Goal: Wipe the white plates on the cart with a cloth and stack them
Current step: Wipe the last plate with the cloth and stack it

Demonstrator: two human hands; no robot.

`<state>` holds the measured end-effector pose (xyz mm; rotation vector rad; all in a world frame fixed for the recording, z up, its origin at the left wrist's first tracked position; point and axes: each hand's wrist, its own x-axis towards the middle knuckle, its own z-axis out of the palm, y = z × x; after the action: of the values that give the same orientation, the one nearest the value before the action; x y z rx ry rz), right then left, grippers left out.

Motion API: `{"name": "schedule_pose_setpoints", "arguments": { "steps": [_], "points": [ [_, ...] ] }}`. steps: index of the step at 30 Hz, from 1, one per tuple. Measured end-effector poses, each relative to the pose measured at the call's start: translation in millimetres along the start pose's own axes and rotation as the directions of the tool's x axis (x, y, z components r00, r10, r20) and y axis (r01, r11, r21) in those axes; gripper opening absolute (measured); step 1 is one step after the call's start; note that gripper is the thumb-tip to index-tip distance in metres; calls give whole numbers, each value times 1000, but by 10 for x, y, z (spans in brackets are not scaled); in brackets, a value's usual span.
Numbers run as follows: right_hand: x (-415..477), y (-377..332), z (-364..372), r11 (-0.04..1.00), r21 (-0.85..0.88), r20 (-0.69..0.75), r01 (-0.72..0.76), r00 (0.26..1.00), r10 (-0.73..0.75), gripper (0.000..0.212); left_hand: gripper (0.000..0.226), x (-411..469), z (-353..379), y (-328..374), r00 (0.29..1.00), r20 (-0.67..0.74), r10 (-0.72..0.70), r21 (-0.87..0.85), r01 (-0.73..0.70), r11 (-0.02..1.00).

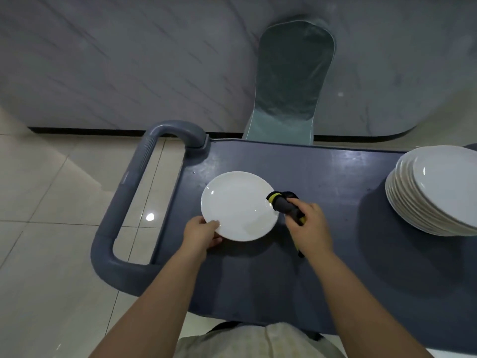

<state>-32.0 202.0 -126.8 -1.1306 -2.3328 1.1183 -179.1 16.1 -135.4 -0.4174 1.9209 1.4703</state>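
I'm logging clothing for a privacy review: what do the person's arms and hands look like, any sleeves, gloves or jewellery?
The left hand and right hand wear no gloves, and no watch, ring or bracelet is visible. Behind them the arms are bare down to the picture's lower edge; no sleeves show. A pale beige garment shows at the bottom.

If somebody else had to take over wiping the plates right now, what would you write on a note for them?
Left hand: pinches the near-left rim of the single white plate over the cart top.
Right hand: grips the rolled dark cloth with yellow trim; the cloth's end is at the plate's right rim.
Stack of white plates: at the cart's right end, apart from this plate.
Done: it does not show how many plates are wiped, or whether the stack is the wiped one.
Left: wipe this plate, then stack it.
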Motion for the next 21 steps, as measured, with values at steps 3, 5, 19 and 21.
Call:
{"name": "schedule_pose_setpoints", "arguments": {
  "steps": [3, 5, 19, 21],
  "points": [
    [7, 31, -70, 999, 30, -19, -36, 999, 37, 37, 8, -58, 24, 36, 997, -7, 73, -66, -73, 995],
    [23, 41, -135, 999, 36, -28, -40, 999, 41, 37, 5, -119, 28, 88, 996, 17, 84, -148, -80, 986],
    [230, 152, -542, 992, 8, 47, 124, 991, -125, 38, 21, -822, 115, 1000, 892, -44, 450, 190, -435, 880],
    [258, 189, -625, 990, 5, 58, 140, 988, -140, 38, 28, -905, 103, 1028, 886, -61, 461, 160, -447, 880]
  ]
}}
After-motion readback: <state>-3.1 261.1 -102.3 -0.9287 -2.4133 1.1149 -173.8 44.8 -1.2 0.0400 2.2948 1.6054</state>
